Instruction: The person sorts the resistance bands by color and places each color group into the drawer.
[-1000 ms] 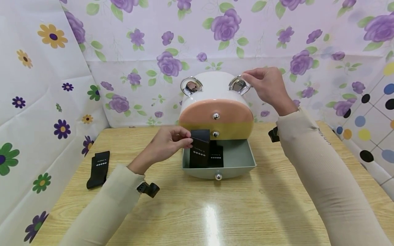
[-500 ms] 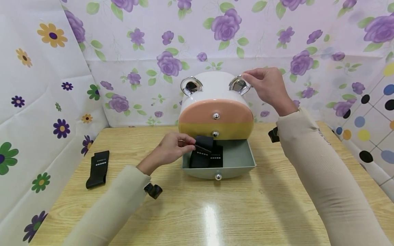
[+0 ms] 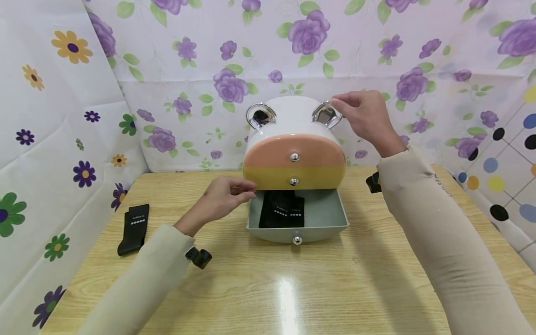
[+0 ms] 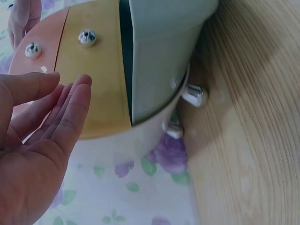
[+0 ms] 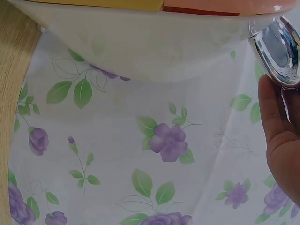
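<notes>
My left hand (image 3: 222,201) is just left of the pulled-out green drawer (image 3: 324,211), with nothing between thumb and fingers. The left wrist view shows those fingers nearly straight in front of the yellow drawer front (image 4: 96,79). Inside the green drawer, at its left, black socks (image 3: 278,209) with white dots lie overlapping. My right hand (image 3: 366,116) pinches the rim of the silver right ear (image 3: 326,114) on the white drawer cabinet (image 3: 293,109). In the right wrist view its fingers (image 5: 272,103) touch the ear's underside.
Another black sock (image 3: 135,229) lies on the wooden table (image 3: 251,288) at the left. The cabinet's orange drawer (image 3: 272,151) and the yellow one are pushed in. A floral cloth (image 3: 188,56) hangs behind the cabinet.
My left hand lowered a black sock into the green drawer, let go of it and drew back left. The right hand stayed at the ear.
</notes>
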Tool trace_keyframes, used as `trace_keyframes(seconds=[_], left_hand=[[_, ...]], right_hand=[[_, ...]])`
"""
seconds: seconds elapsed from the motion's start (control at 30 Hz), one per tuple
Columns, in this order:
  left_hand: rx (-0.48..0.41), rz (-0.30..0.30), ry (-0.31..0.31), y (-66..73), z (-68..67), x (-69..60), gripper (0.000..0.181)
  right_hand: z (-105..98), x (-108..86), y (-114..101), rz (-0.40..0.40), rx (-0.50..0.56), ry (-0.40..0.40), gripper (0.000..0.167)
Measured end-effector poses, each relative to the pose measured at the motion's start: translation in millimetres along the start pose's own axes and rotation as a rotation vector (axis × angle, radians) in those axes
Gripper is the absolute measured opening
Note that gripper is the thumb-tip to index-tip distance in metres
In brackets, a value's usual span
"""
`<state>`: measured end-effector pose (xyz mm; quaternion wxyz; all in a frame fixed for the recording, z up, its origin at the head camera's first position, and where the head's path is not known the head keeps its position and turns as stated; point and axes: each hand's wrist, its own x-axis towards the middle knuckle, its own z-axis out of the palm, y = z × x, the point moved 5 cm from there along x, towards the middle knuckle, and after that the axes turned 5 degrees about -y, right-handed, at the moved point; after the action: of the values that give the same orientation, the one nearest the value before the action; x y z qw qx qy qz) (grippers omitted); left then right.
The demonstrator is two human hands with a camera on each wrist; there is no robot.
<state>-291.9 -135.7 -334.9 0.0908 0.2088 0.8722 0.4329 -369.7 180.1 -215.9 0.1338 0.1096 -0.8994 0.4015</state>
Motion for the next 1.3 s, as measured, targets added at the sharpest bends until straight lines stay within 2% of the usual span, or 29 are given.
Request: trace_keyframes(seconds=[0.07, 0.2, 0.4, 0.7, 0.93, 1.13, 1.3], left_hand=[[0.010, 0.000, 0.007, -3.4, -5.3, -2.8, 0.027], [0.031, -0.040, 0.018, -13.6, -18.9, -9.4, 0.029], [0.006, -0.094, 0.025, -34.4, -43.2, -21.1, 0.035], [0.046, -0.142, 0.084, -58.8, -81.4, -44.1, 0.042], [0.033, -0.248, 0.120, -87.7, -97.1, -59.4, 0.045], [0.002, -0.276, 0.190, -110.2, -111.3, -71.6, 0.045], [-0.001, -0.329, 0.228, -128.2, -121.2, -81.0, 0.048]], right_hand=[[0, 0.2, 0, -0.003, 0.000, 0.002, 0.039], [0, 0.6, 0, -0.003, -0.001, 0.006, 0.039], [-1, 0.8, 0, -0.007, -0.010, 0.014, 0.038], [-1, -0.8, 1, -0.006, 0.001, 0.010, 0.039], [0, -0.7, 1, -0.009, 0.012, 0.011, 0.039], [1, -0.7, -1, -0.020, 0.007, 0.018, 0.038], [1, -0.3, -1, -0.021, 0.005, 0.016, 0.038]])
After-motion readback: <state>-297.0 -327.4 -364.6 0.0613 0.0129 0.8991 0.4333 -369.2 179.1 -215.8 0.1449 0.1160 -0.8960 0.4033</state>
